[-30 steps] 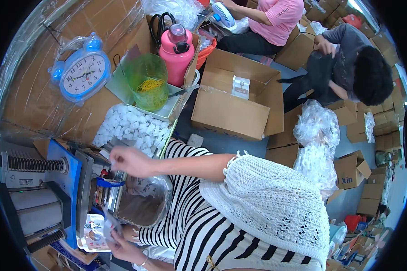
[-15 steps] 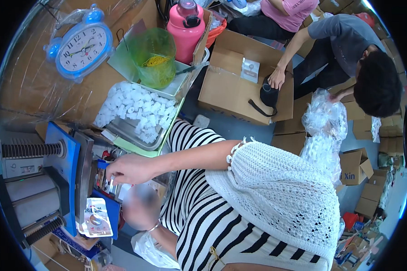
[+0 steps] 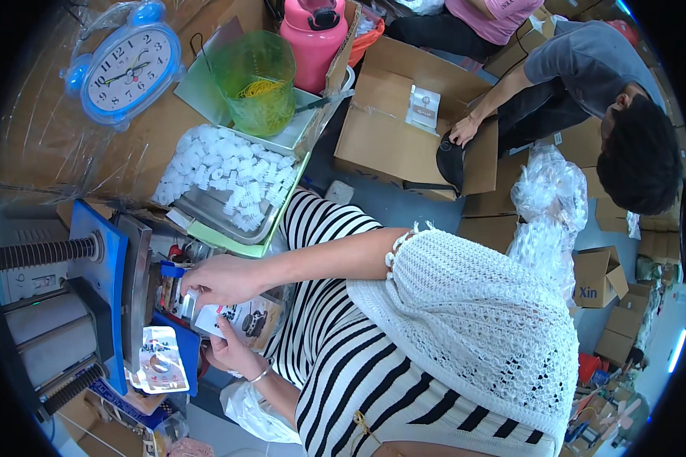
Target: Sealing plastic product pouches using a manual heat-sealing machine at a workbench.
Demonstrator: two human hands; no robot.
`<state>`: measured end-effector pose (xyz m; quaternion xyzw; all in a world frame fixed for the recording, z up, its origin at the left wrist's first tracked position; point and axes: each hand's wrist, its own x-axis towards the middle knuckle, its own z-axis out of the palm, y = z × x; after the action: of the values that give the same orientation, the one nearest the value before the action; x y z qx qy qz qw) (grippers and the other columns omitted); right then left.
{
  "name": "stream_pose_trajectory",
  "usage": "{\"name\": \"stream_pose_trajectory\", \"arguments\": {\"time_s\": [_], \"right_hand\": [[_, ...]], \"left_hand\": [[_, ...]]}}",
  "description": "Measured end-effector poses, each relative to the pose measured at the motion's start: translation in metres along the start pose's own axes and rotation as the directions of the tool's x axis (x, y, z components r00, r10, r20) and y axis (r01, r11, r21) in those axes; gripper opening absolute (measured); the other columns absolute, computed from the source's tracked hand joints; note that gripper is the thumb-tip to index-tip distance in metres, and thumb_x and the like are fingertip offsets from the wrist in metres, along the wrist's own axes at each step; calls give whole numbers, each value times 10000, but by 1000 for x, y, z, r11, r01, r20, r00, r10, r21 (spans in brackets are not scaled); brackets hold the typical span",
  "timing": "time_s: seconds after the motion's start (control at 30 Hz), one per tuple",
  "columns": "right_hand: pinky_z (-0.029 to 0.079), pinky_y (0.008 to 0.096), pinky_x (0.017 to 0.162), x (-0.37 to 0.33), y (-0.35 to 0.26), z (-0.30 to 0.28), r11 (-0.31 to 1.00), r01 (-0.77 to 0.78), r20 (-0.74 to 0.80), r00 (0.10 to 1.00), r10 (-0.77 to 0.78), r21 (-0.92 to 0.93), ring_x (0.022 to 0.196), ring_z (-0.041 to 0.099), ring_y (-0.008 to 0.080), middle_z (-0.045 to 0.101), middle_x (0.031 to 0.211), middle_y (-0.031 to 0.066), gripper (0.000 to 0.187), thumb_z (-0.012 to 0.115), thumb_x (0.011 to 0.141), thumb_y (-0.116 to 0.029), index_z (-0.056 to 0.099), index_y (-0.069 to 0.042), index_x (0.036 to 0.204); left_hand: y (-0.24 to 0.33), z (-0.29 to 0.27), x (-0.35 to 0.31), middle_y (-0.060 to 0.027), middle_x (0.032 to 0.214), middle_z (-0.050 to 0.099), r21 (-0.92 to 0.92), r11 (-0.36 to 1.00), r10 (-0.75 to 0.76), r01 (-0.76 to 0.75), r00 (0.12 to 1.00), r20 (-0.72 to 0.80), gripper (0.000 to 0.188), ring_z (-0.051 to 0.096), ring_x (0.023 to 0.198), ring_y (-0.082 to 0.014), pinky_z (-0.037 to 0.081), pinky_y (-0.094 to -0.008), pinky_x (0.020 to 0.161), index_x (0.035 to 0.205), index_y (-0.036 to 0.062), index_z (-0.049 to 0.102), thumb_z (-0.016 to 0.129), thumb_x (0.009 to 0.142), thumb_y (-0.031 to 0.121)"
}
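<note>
My right hand (image 3: 219, 280) is closed by the machine, its fingers pinching a small clear-white plastic piece (image 3: 190, 302). Just below it, my left hand (image 3: 232, 355) grips the edge of a printed pouch (image 3: 253, 321) with a picture on it, thumb on top. The pouch lies close under the right hand's fingers. Another printed pouch (image 3: 162, 365), white with a round picture, rests on a blue plate beside the machine. Many small white plastic pieces (image 3: 225, 171) are heaped in a metal tray (image 3: 219, 207) above my right hand.
A machine with blue plates (image 3: 99, 266) and springs stands at the left. A blue alarm clock (image 3: 132, 75), a green basket (image 3: 253, 84) and a pink bottle (image 3: 312, 42) are at the top. A co-worker (image 3: 598, 76) reaches into a cardboard box (image 3: 385, 145).
My left hand, blurred before, now shows clearly, and more of the pouch it holds is visible. The co-worker's black item in the box has shifted and its strap has dropped from view.
</note>
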<state>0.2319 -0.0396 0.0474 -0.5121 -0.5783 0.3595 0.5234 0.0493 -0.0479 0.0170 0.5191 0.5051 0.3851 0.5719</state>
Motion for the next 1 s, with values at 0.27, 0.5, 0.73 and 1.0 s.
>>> {"name": "stream_pose_trajectory", "arguments": {"time_s": [0.27,0.5,0.73,1.0], "right_hand": [[451,390,664,6,3,-8,997,53,54,997,-50,-55,759,601,291,607,789,106,320,676,774,-202,616,-30,1037],[451,382,668,2,-1,-11,998,27,79,997,-22,-62,769,599,285,600,789,111,343,673,784,-194,600,-21,1071],[461,379,680,-1,2,-9,1000,14,73,997,-16,22,768,605,287,607,828,135,413,676,785,-196,565,-16,1139],[469,414,826,15,4,-64,696,-66,-208,970,-123,-715,942,584,354,621,1033,181,305,585,865,-134,578,-14,1146]], "left_hand": [[6,2,-5,-75,1006,653,-9,1000,12,-12,999,34,341,600,860,-122,476,-259,765,1110,-31,608,628,914,247],[4,1,-7,-76,987,661,65,998,-31,25,996,87,297,600,864,-104,474,-232,753,1103,-37,606,636,907,185],[5,9,-8,-72,975,665,82,997,7,-14,997,77,258,600,830,-95,472,-224,737,1094,-38,608,624,908,139],[-2,2,-4,-16,849,675,114,983,-148,145,989,24,215,574,755,-53,472,-221,678,979,-23,666,667,878,166]]}}
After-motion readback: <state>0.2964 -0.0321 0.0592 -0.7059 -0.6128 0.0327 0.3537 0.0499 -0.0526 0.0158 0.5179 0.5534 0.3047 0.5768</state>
